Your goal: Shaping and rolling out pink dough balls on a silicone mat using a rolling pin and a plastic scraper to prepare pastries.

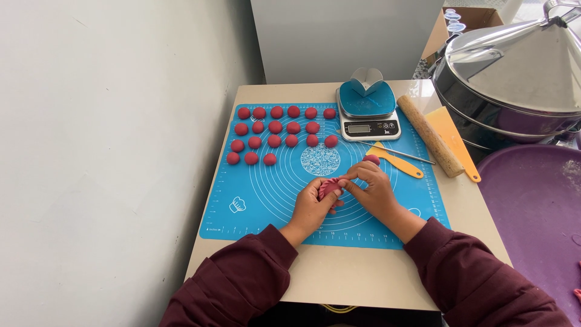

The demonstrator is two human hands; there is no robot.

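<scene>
The surface (339,275) carries a blue silicone mat (260,194) that covers most of its top; a stack of steel steamer pots (514,85) and a purple tray (532,206) stand off its right edge. On the mat's far right lie a wooden rolling pin (428,134), a digital scale (368,115), a yellow scraper (455,140) and a small yellow spatula (396,160). Rows of red dough balls (278,134) occupy the far left of the mat, and a flour-dusted circle (320,160) lies at its centre. The left hand (311,209) cups a pleated red dough piece (330,188) just above the mat's near centre; the right hand (375,188) has its grip closed on the piece's top edge, fingertips together. One loose dough ball (371,159) sits just beyond the right hand. Risk assessment: excess pinch pressure would likely tear the thin pleats; a slack cupping hand could let the piece sag or drop onto the mat. A wide elbow movement may knock the rolling pin, which lies near the surface's right edge.
</scene>
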